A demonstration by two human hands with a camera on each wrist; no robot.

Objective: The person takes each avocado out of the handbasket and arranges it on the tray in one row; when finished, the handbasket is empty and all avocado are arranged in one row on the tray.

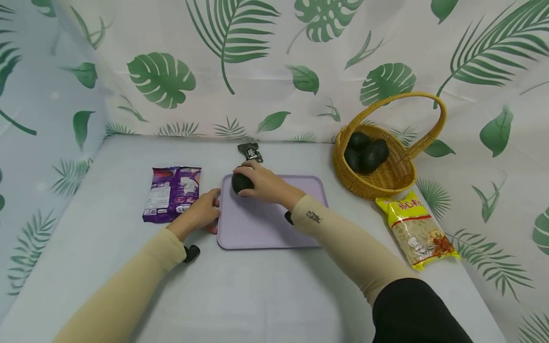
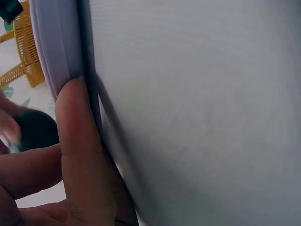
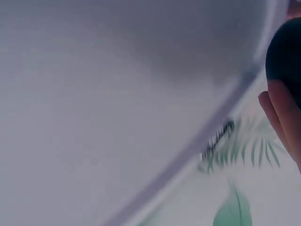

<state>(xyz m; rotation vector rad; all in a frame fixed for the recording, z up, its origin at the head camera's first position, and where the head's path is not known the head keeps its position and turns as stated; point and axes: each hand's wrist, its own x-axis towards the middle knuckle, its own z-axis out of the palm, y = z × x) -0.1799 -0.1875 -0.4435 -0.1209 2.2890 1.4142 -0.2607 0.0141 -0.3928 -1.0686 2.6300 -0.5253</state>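
Observation:
A dark avocado [image 1: 242, 184] is in my right hand [image 1: 262, 183], whose fingers and thumb grip it above the left part of the lavender tray [image 1: 266, 233]. In the right wrist view the avocado [image 3: 286, 61] shows at the right edge, with fingers against it. My left hand [image 1: 200, 212] holds the tray's left edge. The left wrist view shows one digit pressed along the tray's outer wall [image 2: 56, 42], the other fingers beside it. Where the avocado's underside meets the tray is hidden.
A wicker basket [image 1: 409, 174] with several avocados [image 1: 370, 157] stands at the back right. A yellow food packet [image 1: 418, 231] lies before it. Left of the tray is a purple packet [image 1: 171, 194]; behind the tray, a small black wrapper [image 1: 250, 152]. A patterned cloth hangs behind.

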